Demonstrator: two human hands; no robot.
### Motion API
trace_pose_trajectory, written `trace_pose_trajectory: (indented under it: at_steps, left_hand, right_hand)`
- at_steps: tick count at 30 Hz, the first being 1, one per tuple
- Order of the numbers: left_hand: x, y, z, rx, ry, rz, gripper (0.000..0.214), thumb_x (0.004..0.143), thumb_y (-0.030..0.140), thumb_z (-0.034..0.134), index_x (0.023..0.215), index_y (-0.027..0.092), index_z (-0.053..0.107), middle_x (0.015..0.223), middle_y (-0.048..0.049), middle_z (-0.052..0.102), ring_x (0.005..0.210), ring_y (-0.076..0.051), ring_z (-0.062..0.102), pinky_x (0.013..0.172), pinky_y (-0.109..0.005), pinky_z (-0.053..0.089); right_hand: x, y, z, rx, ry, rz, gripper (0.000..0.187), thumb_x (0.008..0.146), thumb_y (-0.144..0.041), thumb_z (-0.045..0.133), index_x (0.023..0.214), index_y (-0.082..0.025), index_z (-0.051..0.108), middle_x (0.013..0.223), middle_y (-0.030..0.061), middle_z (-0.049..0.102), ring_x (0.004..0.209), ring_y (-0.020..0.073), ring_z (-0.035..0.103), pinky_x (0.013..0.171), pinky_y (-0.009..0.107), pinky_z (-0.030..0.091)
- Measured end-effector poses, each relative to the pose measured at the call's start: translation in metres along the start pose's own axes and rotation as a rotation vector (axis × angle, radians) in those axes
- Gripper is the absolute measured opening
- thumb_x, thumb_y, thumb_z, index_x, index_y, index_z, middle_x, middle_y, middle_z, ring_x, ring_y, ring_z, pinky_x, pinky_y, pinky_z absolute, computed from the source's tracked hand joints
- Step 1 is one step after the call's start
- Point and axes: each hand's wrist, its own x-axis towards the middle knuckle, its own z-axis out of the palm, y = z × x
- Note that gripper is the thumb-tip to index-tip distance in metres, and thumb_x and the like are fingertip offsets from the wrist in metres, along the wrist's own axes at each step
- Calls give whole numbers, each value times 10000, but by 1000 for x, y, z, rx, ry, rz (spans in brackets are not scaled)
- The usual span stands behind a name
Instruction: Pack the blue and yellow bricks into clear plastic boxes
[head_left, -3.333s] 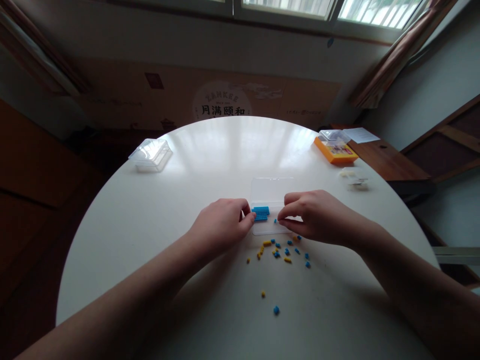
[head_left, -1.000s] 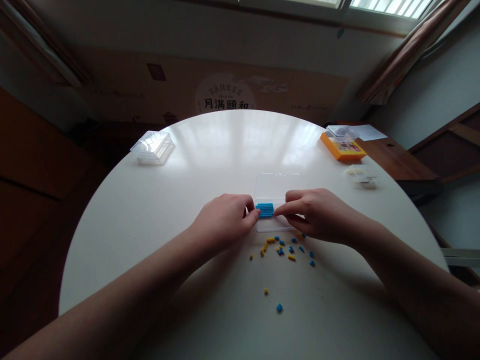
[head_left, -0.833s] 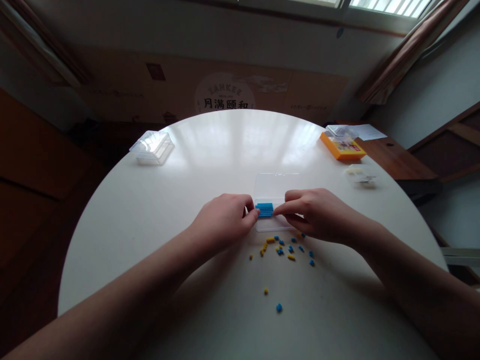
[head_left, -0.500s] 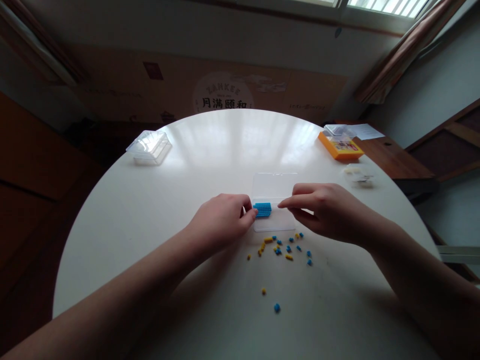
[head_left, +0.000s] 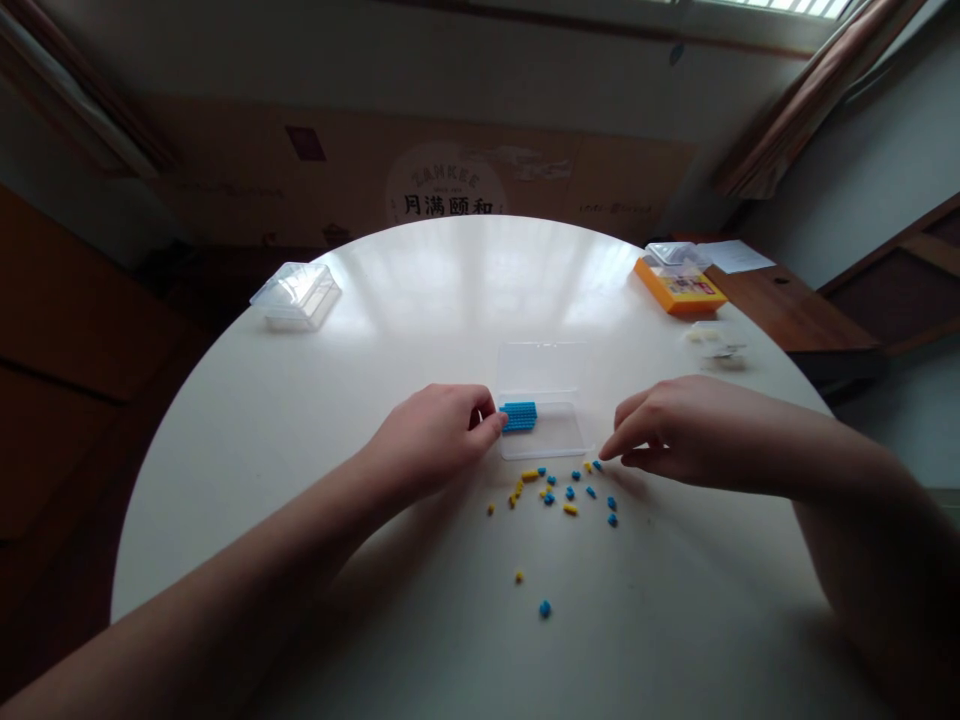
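Note:
A blue studded block [head_left: 519, 416] lies over the left part of an open clear plastic case [head_left: 559, 438]. The thumb and fingers of my left hand [head_left: 442, 428] pinch the block's left end. To the right of the case, my right hand [head_left: 664, 430] reaches down with its index fingertip beside a small blue brick [head_left: 598, 465]. Its thumb and index finger are apart, and nothing shows between them. Several small blue and yellow bricks lie loose on the table in front of the case, among them a long yellow brick [head_left: 571, 510].
A clear plastic box [head_left: 296, 297] stands at the table's left edge. At the right edge are an orange box [head_left: 679, 287] and a small clear container [head_left: 718, 345]. One yellow brick [head_left: 519, 577] and one blue brick [head_left: 545, 609] lie nearer to me on the white table [head_left: 405, 620].
My right hand has moved from over the case down and right to the loose bricks. My left hand keeps its hold on the blue block. The view has shifted slightly.

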Motion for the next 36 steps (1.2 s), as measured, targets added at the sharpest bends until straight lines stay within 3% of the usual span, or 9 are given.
trace_pose_trajectory:
  at_steps: [7, 27, 36]
  left_hand:
    - [0, -1, 1, -6, -1, 6, 330, 857, 519, 466, 850, 256, 666, 837, -1, 689, 720, -194, 606, 527, -268, 391]
    - [0, -1, 0, -13, 3, 22, 343, 855, 516, 451, 865, 257, 676, 851, -14, 697, 734, -206, 611, 540, -271, 402]
    - [0, -2, 0, -20, -3, 20, 374, 846, 533, 450, 884, 244, 686, 855, -27, 693, 723, -203, 609, 541, -277, 404]
  right_hand:
    - [2, 1, 2, 46, -17, -33, 266, 851, -274, 571, 1005, -451, 697, 929, -96, 685, 782, 69, 619, 706, 167, 396]
    - [5, -4, 7, 38, -82, 11, 197, 781, -213, 529, 794, -299, 706, 806, -47, 660, 698, 84, 547, 644, 195, 314]
    - [6, -14, 10, -19, -37, 2, 203, 803, -215, 505, 711, -219, 686, 736, -4, 632, 616, 74, 482, 600, 213, 248]
